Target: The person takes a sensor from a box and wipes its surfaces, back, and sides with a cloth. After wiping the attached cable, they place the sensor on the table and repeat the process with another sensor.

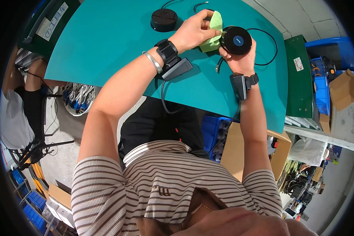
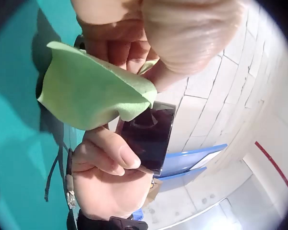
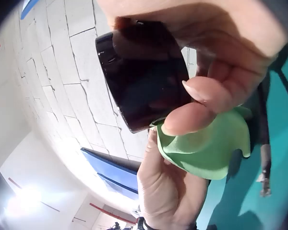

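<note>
My left hand [image 1: 194, 31] pinches a light green cloth [image 1: 215, 24] against the side of a round black device [image 1: 229, 47]. My right hand [image 1: 246, 59] grips that device, its glossy top with a round blue label facing up in the head view. From the left wrist, the cloth [image 2: 89, 88] hangs folded below the fingers and partly covers the dark side of the device [image 2: 151, 136]. In the right wrist view, thumb and finger of the right hand [image 3: 221, 91] lie at the device's edge [image 3: 139, 72], and the cloth [image 3: 206, 148] touches it there.
Another round black device [image 1: 164, 19] lies on the green table [image 1: 114, 51]. A black cable [image 1: 277, 43] loops over the table at right, its plug end [image 1: 218, 69] near the right wrist. Blue bins [image 1: 321, 86] and an open cardboard box [image 1: 281, 151] stand to the right. Someone sits at left.
</note>
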Action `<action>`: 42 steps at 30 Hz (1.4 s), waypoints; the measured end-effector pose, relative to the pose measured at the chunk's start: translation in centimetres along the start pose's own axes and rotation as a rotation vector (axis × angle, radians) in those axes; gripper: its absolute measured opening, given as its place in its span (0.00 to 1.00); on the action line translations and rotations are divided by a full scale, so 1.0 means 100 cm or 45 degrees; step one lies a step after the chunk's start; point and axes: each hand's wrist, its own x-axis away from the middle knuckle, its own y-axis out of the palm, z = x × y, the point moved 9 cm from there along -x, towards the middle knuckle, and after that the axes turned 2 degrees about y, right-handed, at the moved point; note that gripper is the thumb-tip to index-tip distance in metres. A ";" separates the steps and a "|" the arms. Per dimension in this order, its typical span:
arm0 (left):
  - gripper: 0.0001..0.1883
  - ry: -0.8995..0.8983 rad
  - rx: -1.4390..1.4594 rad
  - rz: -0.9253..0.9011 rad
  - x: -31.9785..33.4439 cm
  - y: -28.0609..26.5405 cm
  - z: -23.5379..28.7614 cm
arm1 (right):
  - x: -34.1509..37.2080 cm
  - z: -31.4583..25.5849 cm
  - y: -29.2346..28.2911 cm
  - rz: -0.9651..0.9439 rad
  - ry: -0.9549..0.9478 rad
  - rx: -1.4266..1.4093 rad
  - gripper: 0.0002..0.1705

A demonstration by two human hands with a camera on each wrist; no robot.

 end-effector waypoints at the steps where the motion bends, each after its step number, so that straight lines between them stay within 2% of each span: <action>1: 0.29 0.025 -0.041 0.012 0.000 -0.002 0.002 | 0.000 0.003 0.001 -0.038 0.029 -0.076 0.31; 3: 0.28 0.056 -0.084 0.023 -0.001 -0.004 0.004 | 0.000 0.003 0.004 -0.079 0.054 -0.149 0.31; 5: 0.28 0.160 -0.168 0.065 -0.001 -0.008 0.010 | 0.001 0.005 -0.003 0.056 0.105 -0.102 0.31; 9: 0.27 0.190 -0.238 0.141 0.001 -0.013 0.017 | 0.001 0.004 -0.001 0.131 0.109 -0.064 0.31; 11: 0.26 0.176 -0.528 0.190 0.003 -0.015 0.023 | 0.002 0.005 -0.003 0.149 0.131 0.062 0.31; 16: 0.26 0.245 -0.471 0.209 0.002 -0.016 0.019 | 0.003 0.008 -0.002 0.107 0.162 0.147 0.30; 18: 0.26 0.248 -0.475 0.195 0.001 -0.016 0.023 | 0.007 0.006 -0.006 0.319 0.142 0.226 0.29; 21: 0.24 0.265 -0.519 0.192 0.002 -0.014 0.030 | 0.006 0.011 -0.010 0.251 0.163 0.446 0.27; 23: 0.24 0.244 -0.526 0.092 0.001 -0.007 0.032 | 0.008 0.015 -0.008 0.254 0.153 0.496 0.26; 25: 0.23 0.251 -0.544 0.087 0.001 -0.009 0.029 | 0.010 0.011 -0.003 0.307 0.108 0.561 0.27; 29: 0.23 0.240 -0.469 0.074 -0.001 -0.010 0.027 | 0.009 0.011 -0.007 0.308 0.116 0.554 0.27; 31: 0.23 0.234 -0.428 0.073 -0.002 -0.010 0.024 | 0.007 0.014 -0.006 0.226 0.187 0.420 0.27; 36: 0.23 0.220 -0.439 0.130 -0.005 -0.014 0.019 | 0.003 0.008 -0.002 0.126 0.100 0.291 0.30; 42: 0.23 0.064 -0.281 0.093 -0.006 -0.013 0.003 | 0.001 0.008 0.000 0.050 0.048 0.102 0.31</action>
